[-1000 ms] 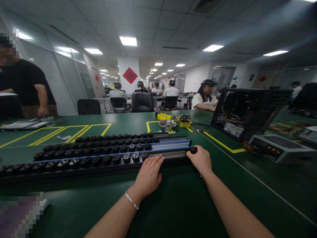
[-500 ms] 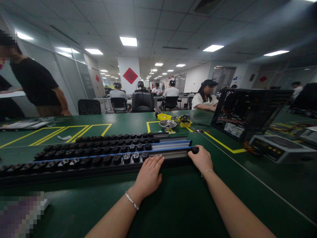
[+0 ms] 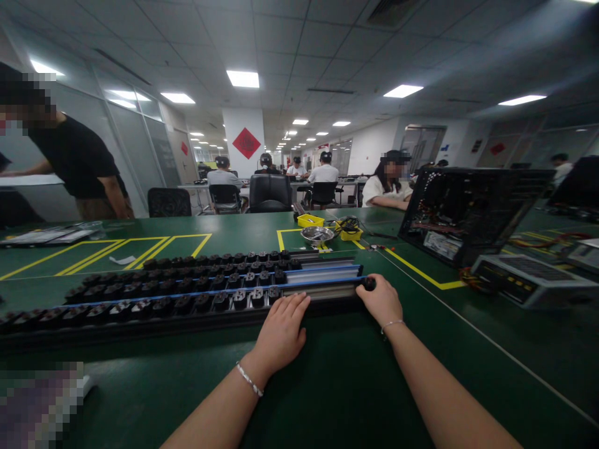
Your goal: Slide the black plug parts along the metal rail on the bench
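In the right hand point(image 3: 382, 300) sits one black piece point(image 3: 369, 284).

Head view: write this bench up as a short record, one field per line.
Left hand: fingers extended over the near edge of the nearest rail
Right hand: thumb and fingers around a dark piece at that rail's right end
Rail contents: black parts in a row, pale channel showing toward the right end
Beyond the rails: silver dish, two yellow trays
Right side: open computer case, grey boxy unit in front of it
Surface: green table with yellow lines
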{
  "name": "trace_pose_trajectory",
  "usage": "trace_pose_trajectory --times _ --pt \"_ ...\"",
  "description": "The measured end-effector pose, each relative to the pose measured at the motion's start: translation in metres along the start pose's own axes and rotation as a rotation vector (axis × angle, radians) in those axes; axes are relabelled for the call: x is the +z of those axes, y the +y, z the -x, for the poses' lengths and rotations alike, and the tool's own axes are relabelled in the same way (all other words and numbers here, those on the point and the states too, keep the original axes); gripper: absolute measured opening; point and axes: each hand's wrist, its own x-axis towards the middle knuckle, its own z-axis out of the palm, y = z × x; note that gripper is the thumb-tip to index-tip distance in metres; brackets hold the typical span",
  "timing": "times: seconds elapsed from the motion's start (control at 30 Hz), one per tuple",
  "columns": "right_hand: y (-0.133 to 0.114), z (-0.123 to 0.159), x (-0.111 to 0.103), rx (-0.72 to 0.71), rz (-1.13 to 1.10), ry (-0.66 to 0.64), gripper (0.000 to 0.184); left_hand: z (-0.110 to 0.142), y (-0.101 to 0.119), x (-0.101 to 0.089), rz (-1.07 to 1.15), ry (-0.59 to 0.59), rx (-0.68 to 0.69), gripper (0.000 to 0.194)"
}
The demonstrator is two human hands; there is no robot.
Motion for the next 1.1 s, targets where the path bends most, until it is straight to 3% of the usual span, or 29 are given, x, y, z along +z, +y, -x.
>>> trace_pose_trajectory --times 1.1 --pt "0.0039 -0.0057 -0.0057 0.098 -0.048 -0.058 0.04 0.0005 -0.0011 0.0007 0.004 0.0 0.0 0.065"
